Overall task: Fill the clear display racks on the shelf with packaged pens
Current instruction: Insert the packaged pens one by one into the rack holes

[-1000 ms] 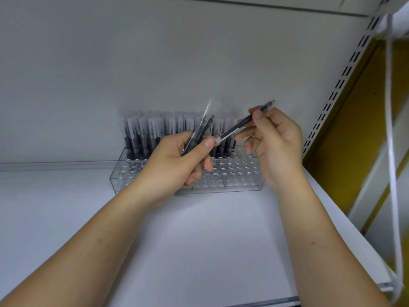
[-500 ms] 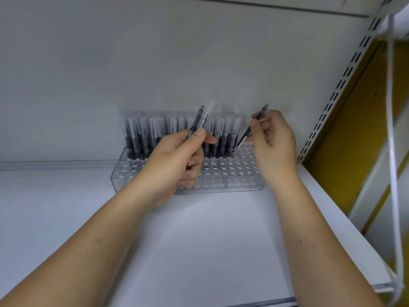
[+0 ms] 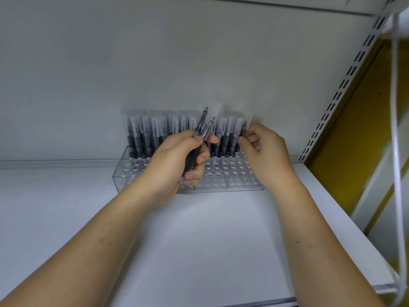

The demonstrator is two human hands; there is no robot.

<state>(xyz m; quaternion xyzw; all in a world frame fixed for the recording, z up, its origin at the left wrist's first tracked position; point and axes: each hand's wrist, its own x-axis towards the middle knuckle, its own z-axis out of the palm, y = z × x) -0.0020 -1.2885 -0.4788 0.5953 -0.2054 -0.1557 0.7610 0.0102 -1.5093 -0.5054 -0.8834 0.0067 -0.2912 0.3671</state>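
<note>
Clear rack at far wall on shelf, rear rows holding packaged pens; left hand, masking its middle, clutched spare pens; right hand pinched one pen, tilted earlier, now upright at row's right end; white cable hung right.

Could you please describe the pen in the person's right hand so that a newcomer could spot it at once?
On the white shelf, against the back wall, stands a clear display rack with packaged pens upright along its back. The pen is at the right end of that row. Alone among them, it is pinched by the right hand.
</note>
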